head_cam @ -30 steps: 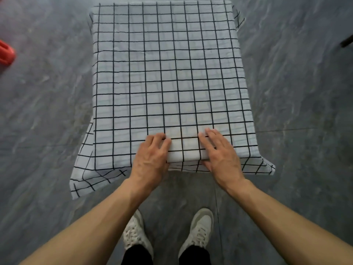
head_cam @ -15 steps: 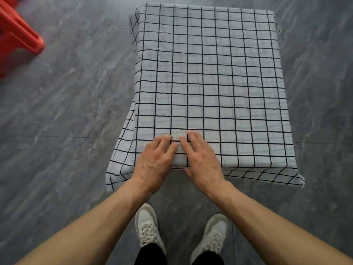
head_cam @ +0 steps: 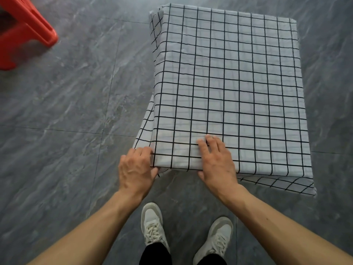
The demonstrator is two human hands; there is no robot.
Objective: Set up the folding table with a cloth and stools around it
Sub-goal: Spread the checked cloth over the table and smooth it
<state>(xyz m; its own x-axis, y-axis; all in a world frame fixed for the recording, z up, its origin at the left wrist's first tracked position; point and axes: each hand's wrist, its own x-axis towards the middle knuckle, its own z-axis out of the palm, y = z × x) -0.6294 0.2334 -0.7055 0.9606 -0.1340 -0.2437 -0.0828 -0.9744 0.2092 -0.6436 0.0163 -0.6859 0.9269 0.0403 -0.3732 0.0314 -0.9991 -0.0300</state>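
A white cloth with a black grid covers the whole folding table, whose top and legs are hidden under it. The cloth hangs over the near edge and the left side. My left hand lies over the table's near left corner, fingers bent loosely against the hanging cloth and thumb at the front edge. My right hand rests flat on the cloth by the near edge, fingers straight, thumb over the front fold. A red plastic stool stands on the floor at the upper left, partly cut off by the frame.
Grey marbled floor tiles surround the table. My two white shoes stand just in front of the near edge. Open floor lies between the red stool and the table's left side.
My left hand slid left along the near edge to the corner, apart from my right hand. The view shifted left, so the table sits further right and more of the red stool shows.
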